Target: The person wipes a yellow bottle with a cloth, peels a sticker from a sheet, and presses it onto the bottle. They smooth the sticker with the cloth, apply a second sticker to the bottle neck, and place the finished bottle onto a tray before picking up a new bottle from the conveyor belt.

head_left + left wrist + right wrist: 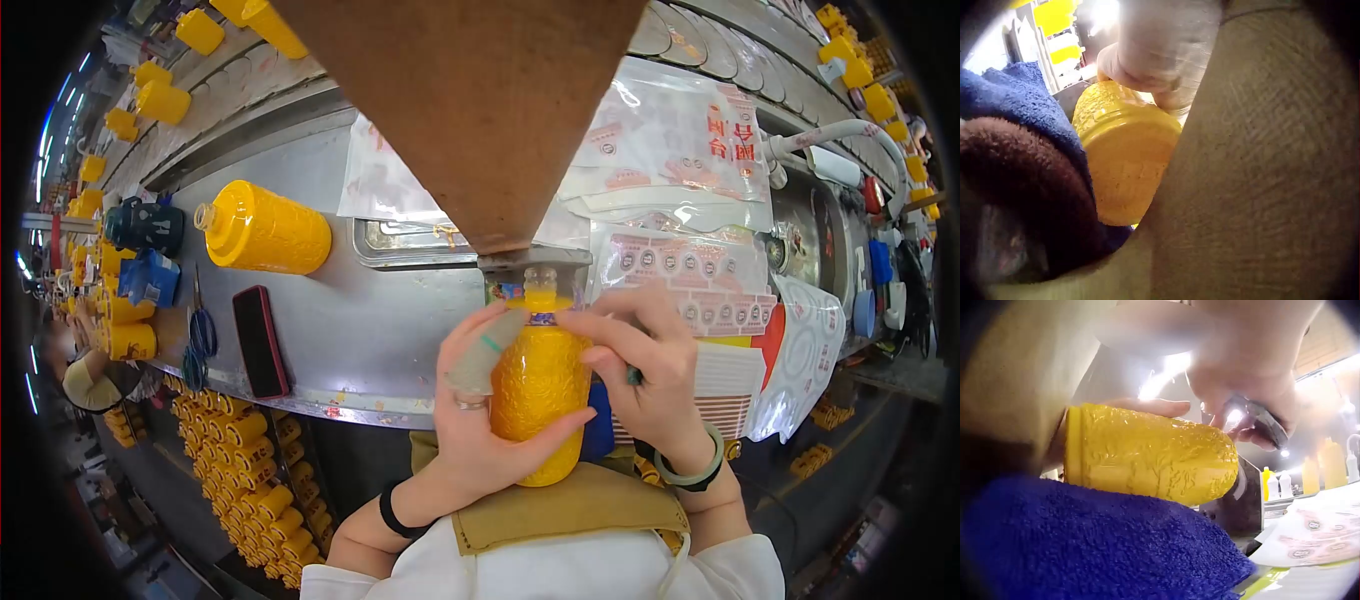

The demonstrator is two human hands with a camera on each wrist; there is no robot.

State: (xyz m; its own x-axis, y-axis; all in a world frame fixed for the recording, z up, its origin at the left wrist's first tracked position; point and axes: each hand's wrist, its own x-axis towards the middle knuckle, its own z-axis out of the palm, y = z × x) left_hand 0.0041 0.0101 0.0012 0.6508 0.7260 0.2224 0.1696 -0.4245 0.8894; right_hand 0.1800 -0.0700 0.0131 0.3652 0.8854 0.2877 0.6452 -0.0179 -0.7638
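Note:
Upright before the apron, a yellow embossed bottle (540,400) with a clear neck has a blue patterned band (541,319) around its shoulder. My left hand (485,425) grips its left side, thumb across the front, with a pale cover on a finger. At the band are the fingertips of my right hand (645,370); its curled fingers hold a small dark object (634,376), also visible in the right wrist view (1263,422). In the left wrist view the bottle's base (1125,169) faces the camera beside a blue cloth (1019,100).
A wooden post (490,120) stands just beyond the bottle. To the left lie another yellow bottle (270,228), a phone (260,340) and scissors (201,330). Printed plastic sheets (670,140) cover the right side, near a sink. Yellow bottles line the conveyor at the back.

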